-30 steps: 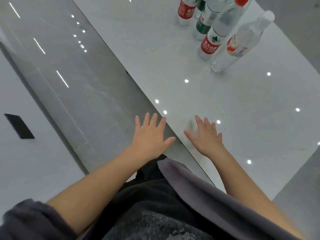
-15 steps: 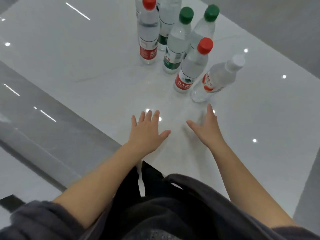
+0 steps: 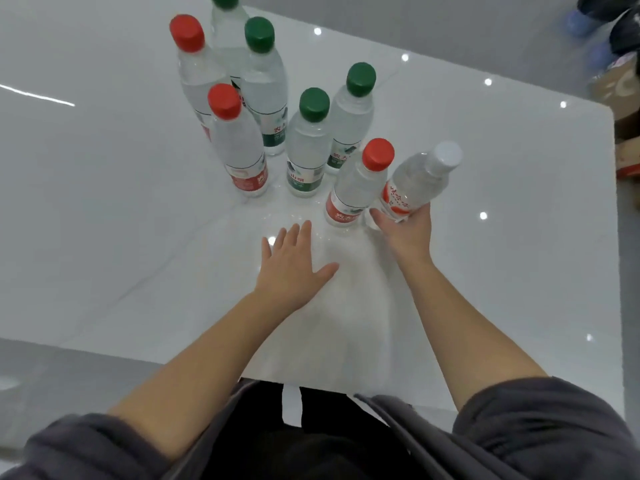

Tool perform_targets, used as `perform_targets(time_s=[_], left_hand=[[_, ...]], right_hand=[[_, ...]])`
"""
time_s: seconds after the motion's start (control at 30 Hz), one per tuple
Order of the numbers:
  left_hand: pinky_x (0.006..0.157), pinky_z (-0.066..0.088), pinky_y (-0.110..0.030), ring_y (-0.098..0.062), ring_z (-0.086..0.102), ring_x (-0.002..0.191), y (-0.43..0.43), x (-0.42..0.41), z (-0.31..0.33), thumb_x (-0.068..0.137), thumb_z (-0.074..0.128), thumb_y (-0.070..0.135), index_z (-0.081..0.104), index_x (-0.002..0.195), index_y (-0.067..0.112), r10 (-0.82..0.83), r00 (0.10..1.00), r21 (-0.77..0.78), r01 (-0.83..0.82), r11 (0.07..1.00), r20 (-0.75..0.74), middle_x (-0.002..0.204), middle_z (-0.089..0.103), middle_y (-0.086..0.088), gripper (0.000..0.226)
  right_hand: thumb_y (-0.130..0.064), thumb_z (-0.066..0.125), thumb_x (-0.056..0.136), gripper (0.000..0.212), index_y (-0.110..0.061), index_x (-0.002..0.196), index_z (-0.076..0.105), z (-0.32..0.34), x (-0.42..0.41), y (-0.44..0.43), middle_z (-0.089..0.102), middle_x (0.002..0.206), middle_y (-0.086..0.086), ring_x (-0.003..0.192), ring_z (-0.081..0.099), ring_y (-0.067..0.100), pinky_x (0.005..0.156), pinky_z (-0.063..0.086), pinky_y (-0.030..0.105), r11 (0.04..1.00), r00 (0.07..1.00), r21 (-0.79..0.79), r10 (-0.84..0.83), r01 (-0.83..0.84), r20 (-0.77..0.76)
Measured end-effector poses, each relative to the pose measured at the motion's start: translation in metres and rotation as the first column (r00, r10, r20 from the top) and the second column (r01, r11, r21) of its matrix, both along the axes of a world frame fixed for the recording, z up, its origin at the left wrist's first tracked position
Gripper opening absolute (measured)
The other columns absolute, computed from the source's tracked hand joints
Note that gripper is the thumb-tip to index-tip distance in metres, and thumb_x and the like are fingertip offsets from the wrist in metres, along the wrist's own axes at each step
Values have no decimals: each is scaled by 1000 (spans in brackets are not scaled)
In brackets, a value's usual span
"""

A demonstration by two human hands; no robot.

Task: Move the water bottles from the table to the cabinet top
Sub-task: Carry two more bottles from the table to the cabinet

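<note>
Several clear water bottles stand grouped on a glossy white table (image 3: pixel 502 258). Some have red caps, some green. The nearest red-capped bottle (image 3: pixel 360 183) stands just left of a white-capped bottle (image 3: pixel 415 183) with a red label. My right hand (image 3: pixel 407 230) is wrapped around the lower part of the white-capped bottle, thumb on its left side. My left hand (image 3: pixel 294 263) hovers flat over the table with fingers spread, holding nothing, a short way in front of a green-capped bottle (image 3: pixel 306 143). The cabinet is out of view.
The table's near edge runs just in front of my body, and its right edge lies at the far right. Cardboard boxes (image 3: pixel 623 112) and dark items sit on the floor beyond the right corner. Grey floor surrounds the table.
Both hands have moved forward toward the bottles. My right hand, open before, has closed around the white-capped bottle. The view has shifted further over the table.
</note>
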State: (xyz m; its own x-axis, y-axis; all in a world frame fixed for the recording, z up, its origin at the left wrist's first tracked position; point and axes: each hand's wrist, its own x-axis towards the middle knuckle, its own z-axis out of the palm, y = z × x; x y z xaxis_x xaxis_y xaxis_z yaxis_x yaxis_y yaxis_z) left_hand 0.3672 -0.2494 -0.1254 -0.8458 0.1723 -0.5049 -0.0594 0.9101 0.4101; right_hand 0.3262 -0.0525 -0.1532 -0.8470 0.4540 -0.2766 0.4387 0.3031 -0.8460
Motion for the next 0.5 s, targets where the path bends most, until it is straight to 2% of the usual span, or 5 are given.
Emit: perform_targets(time_s=[0.1, 0.2, 0.27, 0.37, 0.5], left_hand=[[121, 11, -45, -23, 17, 147, -2, -18, -2, 88, 57, 54, 8, 154, 15, 41, 998, 133, -36, 990, -37, 160, 20, -4, 91], [116, 25, -35, -20, 26, 144, 7, -32, -7, 82, 70, 43, 10, 154, 17, 128, 991, 345, -106, 933, -44, 158, 25, -3, 97], [114, 32, -36, -19, 32, 140, 14, -41, -13, 79, 75, 37, 17, 152, 18, 153, 988, 452, -124, 883, -29, 154, 32, -1, 95], [105, 43, -38, -18, 48, 127, 24, -55, -27, 72, 80, 31, 35, 142, 17, 185, 983, 550, -145, 822, -18, 139, 49, 1, 84], [89, 45, -25, -14, 58, 107, 34, -71, -34, 70, 82, 26, 45, 130, 17, 225, 974, 627, -184, 757, 14, 119, 59, 5, 71]], right_hand=[[-37, 84, 61, 69, -19, 121, 56, -4, 9, 4, 69, 109, -7, 100, 66, 11, 92, 54, 37, 999, 998, 28, -31, 29, 45], [-31, 85, 64, 64, -17, 120, 59, -4, 30, 8, 70, 109, -4, 99, 67, 10, 92, 54, 36, 997, 994, 21, -73, 71, 76], [-27, 86, 67, 58, -15, 118, 61, -3, 48, 8, 71, 106, -3, 96, 68, 9, 90, 55, 33, 994, 990, 15, -111, 110, 89], [-24, 86, 69, 51, -15, 114, 64, 0, 72, 4, 71, 103, -4, 94, 68, 9, 87, 55, 30, 985, 979, 7, -172, 172, 106], [-21, 85, 70, 40, -20, 106, 66, 2, 96, 0, 71, 96, -10, 89, 68, 3, 84, 55, 26, 971, 966, -21, -235, 239, 107]])
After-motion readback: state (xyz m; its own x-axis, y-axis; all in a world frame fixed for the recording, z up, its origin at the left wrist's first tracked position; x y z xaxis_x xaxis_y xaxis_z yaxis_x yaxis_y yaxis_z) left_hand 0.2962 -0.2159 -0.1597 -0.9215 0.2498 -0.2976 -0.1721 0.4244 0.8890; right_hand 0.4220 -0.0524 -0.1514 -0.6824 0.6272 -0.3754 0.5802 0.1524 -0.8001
